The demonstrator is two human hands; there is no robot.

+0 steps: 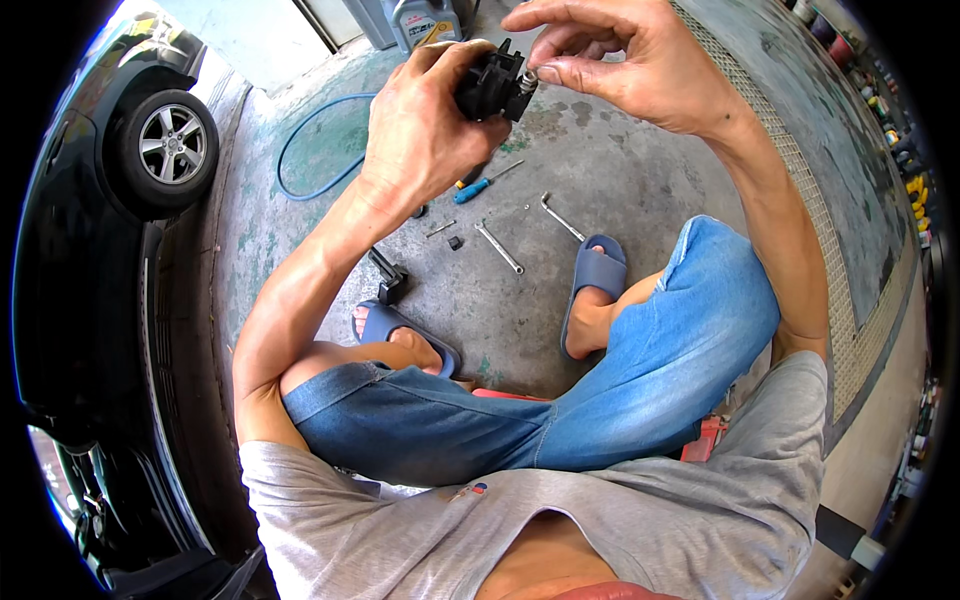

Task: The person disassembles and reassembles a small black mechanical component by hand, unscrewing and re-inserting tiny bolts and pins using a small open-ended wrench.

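Up in front of me, my left hand point(425, 130) is wrapped around a black block-shaped mechanical part point(490, 85) with ridges and tabs. A small silver, coil-like metal piece point(529, 79) sits at the part's right side. The thumb tip of my right hand point(625, 60) meets this piece, with curled fingers closed against the thumb and the forefinger reaching further left. Whether the silver piece is fixed to the black part cannot be made out. My left palm and fingers cover much of the part's left side.
On the concrete floor lie a blue-handled screwdriver point(472, 191), a combination wrench point(499, 248), an angled wrench point(562, 217), a small black cube point(456, 243) and a black part point(389, 277). A blue hose point(283, 165) curves at left, near a dark car point(85, 250). A grey jug point(424, 24) stands ahead.
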